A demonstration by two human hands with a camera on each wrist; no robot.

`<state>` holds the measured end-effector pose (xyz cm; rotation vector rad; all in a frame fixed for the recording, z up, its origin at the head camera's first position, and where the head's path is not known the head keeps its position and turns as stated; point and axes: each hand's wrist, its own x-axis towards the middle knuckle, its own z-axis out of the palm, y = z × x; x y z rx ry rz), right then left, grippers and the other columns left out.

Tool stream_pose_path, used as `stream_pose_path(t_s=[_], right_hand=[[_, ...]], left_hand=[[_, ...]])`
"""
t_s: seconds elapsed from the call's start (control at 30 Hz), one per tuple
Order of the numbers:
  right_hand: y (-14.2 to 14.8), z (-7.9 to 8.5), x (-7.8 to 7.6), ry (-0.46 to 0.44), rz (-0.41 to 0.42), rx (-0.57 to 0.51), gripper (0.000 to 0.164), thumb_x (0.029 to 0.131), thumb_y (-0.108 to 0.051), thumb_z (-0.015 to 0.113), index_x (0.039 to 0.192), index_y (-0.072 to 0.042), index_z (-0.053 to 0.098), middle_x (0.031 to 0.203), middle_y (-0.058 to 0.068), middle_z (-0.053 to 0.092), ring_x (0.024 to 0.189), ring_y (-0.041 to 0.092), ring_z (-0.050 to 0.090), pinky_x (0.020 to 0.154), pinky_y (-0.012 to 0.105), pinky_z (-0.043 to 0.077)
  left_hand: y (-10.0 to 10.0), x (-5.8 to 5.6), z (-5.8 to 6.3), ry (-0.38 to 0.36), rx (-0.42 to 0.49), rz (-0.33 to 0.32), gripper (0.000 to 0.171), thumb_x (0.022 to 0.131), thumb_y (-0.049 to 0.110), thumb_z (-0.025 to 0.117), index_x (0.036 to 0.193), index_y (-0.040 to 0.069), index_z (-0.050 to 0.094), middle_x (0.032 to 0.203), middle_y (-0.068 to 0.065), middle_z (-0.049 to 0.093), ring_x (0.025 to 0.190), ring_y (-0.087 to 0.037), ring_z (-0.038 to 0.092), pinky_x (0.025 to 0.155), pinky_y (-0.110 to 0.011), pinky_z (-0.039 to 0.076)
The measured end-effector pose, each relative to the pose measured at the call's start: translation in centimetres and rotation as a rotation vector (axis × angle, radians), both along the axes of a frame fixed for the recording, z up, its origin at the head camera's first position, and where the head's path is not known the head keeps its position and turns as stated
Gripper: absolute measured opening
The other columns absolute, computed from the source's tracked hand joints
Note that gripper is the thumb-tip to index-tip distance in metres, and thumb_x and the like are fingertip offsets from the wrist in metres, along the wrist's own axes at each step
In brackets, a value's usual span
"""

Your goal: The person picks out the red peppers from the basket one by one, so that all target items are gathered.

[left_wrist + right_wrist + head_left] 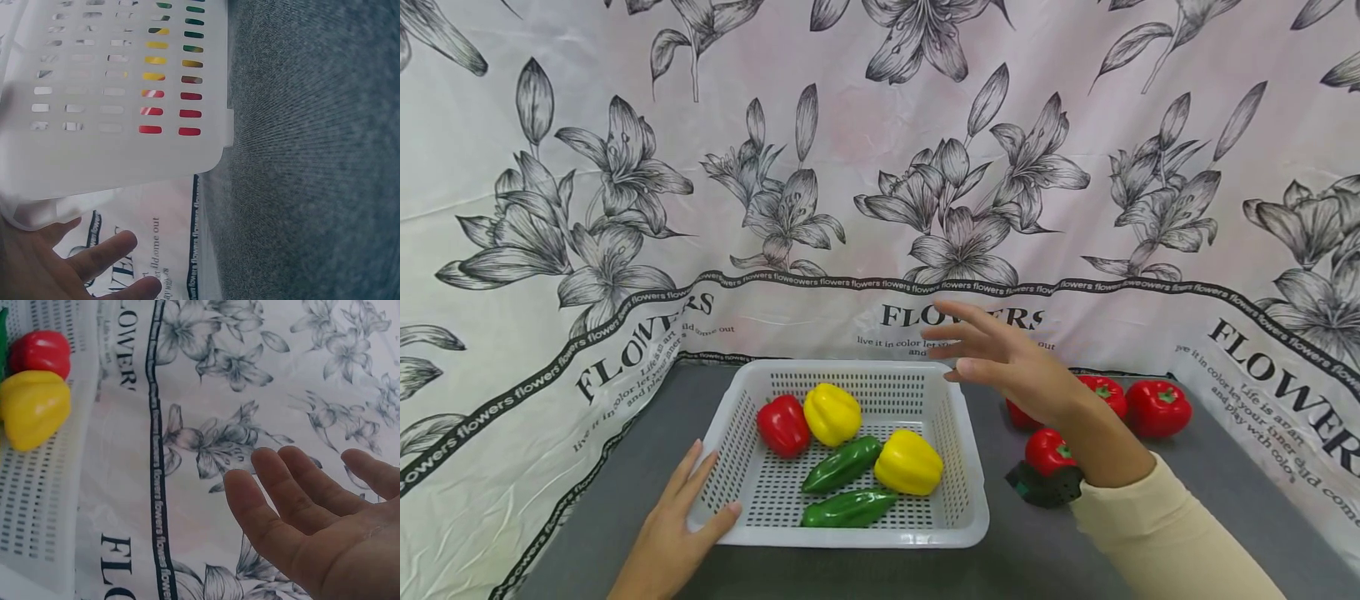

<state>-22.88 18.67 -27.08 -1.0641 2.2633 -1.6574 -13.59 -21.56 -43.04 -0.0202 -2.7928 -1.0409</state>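
Note:
A white perforated plastic basket [857, 537] stands on the table. Inside lie a red bell pepper [783, 426], a yellow bell pepper [832, 414] beside it, a second yellow bell pepper [908, 462] to the right, and two long green peppers, one [842, 464] behind the other [849, 507]. My left hand [673, 525] rests at the basket's left end, thumb over the near corner and fingers extended along the rim. Raised above the basket's back right corner, my right hand [1000, 354] has its fingers spread and nothing in them.
Right of the basket, partly behind my right arm, several red bell peppers [1158, 408] sit on the grey table [647, 417]. A dark object [1045, 485] shows beside my right cuff. A white cloth [820, 325] with flower prints hangs behind and along the sides.

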Motion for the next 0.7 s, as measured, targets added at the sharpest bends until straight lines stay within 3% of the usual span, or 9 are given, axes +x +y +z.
stream_pose_path(t_s=[0.33,0.7], right_hand=[[-3.2,-0.1,-1.4,-0.052,0.119,-0.047,0.074,0.09,-0.039,0.065,0.152,-0.019,0.029,0.143,0.011,0.046,0.126,0.034,0.046,0.097,0.055,0.04],[-6.1,-1.8,-3.0,-0.079,0.164,-0.041,0.069,0.092,-0.04,0.063,0.151,-0.022,0.033,0.14,0.01,0.048,0.122,0.03,0.05,0.094,0.048,0.045]], left_hand=[[0.0,0.1,0.1,0.005,-0.002,0.0,0.081,0.089,0.051,0.064,0.15,0.007,0.035,0.158,-0.011,0.014,0.133,-0.044,0.028,0.097,-0.07,0.026],[0.1,0.2,0.0,0.037,-0.012,-0.002,0.08,0.088,0.049,0.065,0.149,0.007,0.036,0.158,-0.01,0.015,0.133,-0.044,0.028,0.096,-0.07,0.027]])
